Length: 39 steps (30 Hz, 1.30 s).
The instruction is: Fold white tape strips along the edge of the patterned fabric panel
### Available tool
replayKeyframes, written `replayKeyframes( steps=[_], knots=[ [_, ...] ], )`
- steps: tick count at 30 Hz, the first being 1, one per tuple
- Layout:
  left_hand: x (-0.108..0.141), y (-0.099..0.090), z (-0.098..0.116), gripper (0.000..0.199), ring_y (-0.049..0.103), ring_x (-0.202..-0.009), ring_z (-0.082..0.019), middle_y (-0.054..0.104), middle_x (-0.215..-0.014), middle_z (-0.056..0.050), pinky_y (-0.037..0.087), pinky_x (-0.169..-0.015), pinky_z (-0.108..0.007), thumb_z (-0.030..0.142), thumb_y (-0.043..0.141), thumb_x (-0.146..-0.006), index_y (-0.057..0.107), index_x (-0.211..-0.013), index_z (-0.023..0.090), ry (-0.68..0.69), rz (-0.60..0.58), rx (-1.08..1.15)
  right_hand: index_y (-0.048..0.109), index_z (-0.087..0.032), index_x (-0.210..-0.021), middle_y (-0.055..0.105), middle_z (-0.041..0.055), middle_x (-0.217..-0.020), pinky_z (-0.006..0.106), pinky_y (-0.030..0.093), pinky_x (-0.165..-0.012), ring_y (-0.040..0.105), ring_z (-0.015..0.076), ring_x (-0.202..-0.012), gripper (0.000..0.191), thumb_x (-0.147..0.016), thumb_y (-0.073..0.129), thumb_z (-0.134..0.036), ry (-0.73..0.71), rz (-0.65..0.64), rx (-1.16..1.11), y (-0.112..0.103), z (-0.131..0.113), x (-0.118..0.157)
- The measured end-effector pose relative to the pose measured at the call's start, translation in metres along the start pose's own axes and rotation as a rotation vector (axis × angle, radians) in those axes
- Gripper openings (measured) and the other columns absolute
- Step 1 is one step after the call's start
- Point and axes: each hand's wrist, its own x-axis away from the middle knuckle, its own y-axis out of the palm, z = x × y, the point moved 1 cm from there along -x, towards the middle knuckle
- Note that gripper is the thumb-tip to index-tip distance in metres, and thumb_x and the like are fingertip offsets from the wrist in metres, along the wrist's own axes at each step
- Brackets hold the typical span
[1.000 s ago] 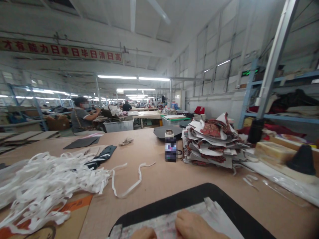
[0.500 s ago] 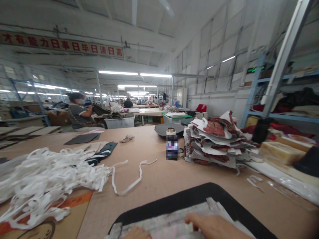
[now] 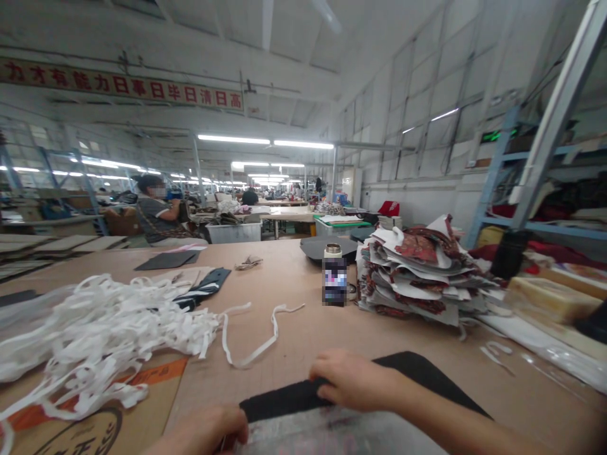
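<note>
A black flat piece [image 3: 412,366] lies on the brown table [image 3: 284,341] at the bottom centre, with greyish, faintly pink-marked material [image 3: 303,433] on top of it. My right hand [image 3: 348,382] rests over the black piece's far edge, its fingers curled down onto it; what they pinch is too small to make out. At the near left corner of the same material is my left hand [image 3: 218,426], fingers bent round the edge and partly hidden below.
White strips [image 3: 142,322] are heaped at the left over a cardboard sheet [image 3: 156,392]. A bottle [image 3: 334,278] stands before a tall stack of red and white pieces [image 3: 417,272]. One loose strip [image 3: 256,357] curls mid-table. A seated person [image 3: 161,215] works beyond the table.
My right hand has moved forward and left to the black piece's far edge. My left hand has come further into view and shifted left. The camera view has turned slightly left.
</note>
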Motion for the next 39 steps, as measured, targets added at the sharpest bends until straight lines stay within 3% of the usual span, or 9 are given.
replayKeyframes(
  steps=[6,9,13,18,21,24,30,34,39],
  knots=[
    [-0.056,-0.010,-0.065,0.038,0.057,-0.093,-0.019,0.063,-0.099,-0.007,0.042,-0.083,-0.027,0.012,0.033,-0.075,0.059,-0.103,0.017,0.036,0.493,-0.106,0.048,-0.010,-0.116,0.060,0.0136,-0.109,0.041,0.040,-0.089,0.055,0.0266,-0.099,0.051,-0.074,0.058,-0.038,-0.125,0.310,0.182,0.077,-0.032,-0.124],
    [-0.077,-0.006,-0.099,0.059,0.044,-0.116,-0.022,0.052,-0.123,-0.009,0.030,-0.099,-0.039,0.004,0.034,-0.067,0.050,-0.122,0.018,-0.049,0.624,-0.331,0.057,-0.011,-0.094,0.065,0.0103,-0.090,0.042,0.039,-0.088,0.058,0.0241,-0.085,0.027,-0.079,0.054,-0.034,-0.184,0.258,0.316,0.096,-0.029,-0.146],
    [-0.084,0.006,-0.128,0.061,0.036,-0.123,-0.026,0.046,-0.131,-0.010,0.019,-0.102,-0.050,0.004,0.037,-0.068,0.048,-0.125,0.021,-0.167,0.668,-0.481,0.057,-0.015,-0.081,0.065,0.0058,-0.080,0.031,0.043,-0.074,0.057,0.0176,-0.070,0.012,-0.082,0.046,-0.019,-0.262,0.239,0.343,0.085,-0.018,-0.120],
    [-0.078,0.008,-0.151,0.042,0.041,-0.120,-0.028,0.050,-0.127,-0.011,0.021,-0.100,-0.052,0.015,0.035,-0.081,0.055,-0.117,0.022,-0.226,0.648,-0.523,0.054,-0.018,-0.089,0.062,0.0022,-0.084,0.021,0.037,-0.056,0.056,0.0125,-0.066,0.012,-0.084,0.044,-0.015,-0.004,0.212,0.093,0.040,0.002,-0.045],
    [-0.077,0.000,-0.136,0.040,0.041,-0.119,-0.029,0.049,-0.127,-0.012,0.023,-0.100,-0.051,0.014,0.037,-0.079,0.056,-0.114,0.020,-0.236,0.716,-0.497,0.054,-0.018,-0.087,0.060,0.0018,-0.082,0.022,0.039,-0.063,0.056,0.0132,-0.073,0.012,-0.086,0.042,-0.016,0.164,0.324,-0.048,0.018,0.021,-0.009],
    [-0.077,-0.003,-0.082,0.037,0.039,-0.121,-0.028,0.047,-0.129,-0.011,0.026,-0.102,-0.047,0.022,0.044,-0.078,0.055,-0.114,0.021,-0.033,0.756,-0.271,0.053,-0.018,-0.084,0.059,0.0017,-0.079,0.023,0.039,-0.066,0.056,0.0139,-0.074,0.012,-0.087,0.041,-0.016,0.259,0.404,-0.106,0.012,0.032,0.008],
    [-0.087,0.020,0.038,0.048,0.049,-0.106,-0.022,0.056,-0.116,-0.008,0.038,-0.092,-0.033,0.036,0.054,-0.076,0.049,-0.121,0.020,0.416,0.388,0.358,0.054,-0.017,-0.084,0.059,0.0031,-0.080,0.023,0.040,-0.066,0.055,0.0137,-0.075,0.020,-0.091,0.036,-0.020,-0.036,0.473,-0.087,0.024,0.018,0.011],
    [-0.102,0.019,0.039,0.036,0.046,-0.057,-0.013,0.050,-0.058,0.001,0.038,-0.057,-0.023,0.042,0.040,-0.080,0.063,-0.082,0.015,0.383,0.326,0.587,0.055,-0.018,-0.091,0.059,0.0023,-0.080,0.021,0.039,-0.064,0.055,0.0124,-0.073,0.018,-0.092,0.037,-0.024,-0.076,0.478,-0.028,0.018,0.033,0.021],
    [-0.105,0.003,0.010,0.059,0.021,-0.040,-0.008,0.027,-0.044,0.009,0.017,-0.039,-0.019,0.068,0.051,-0.066,0.061,-0.080,0.011,0.159,0.262,0.869,0.056,-0.018,-0.084,0.057,0.0033,-0.074,0.024,0.037,-0.061,0.053,0.0146,-0.068,0.021,-0.092,0.038,-0.026,-0.038,0.532,0.231,0.009,0.071,0.027]
  ],
)
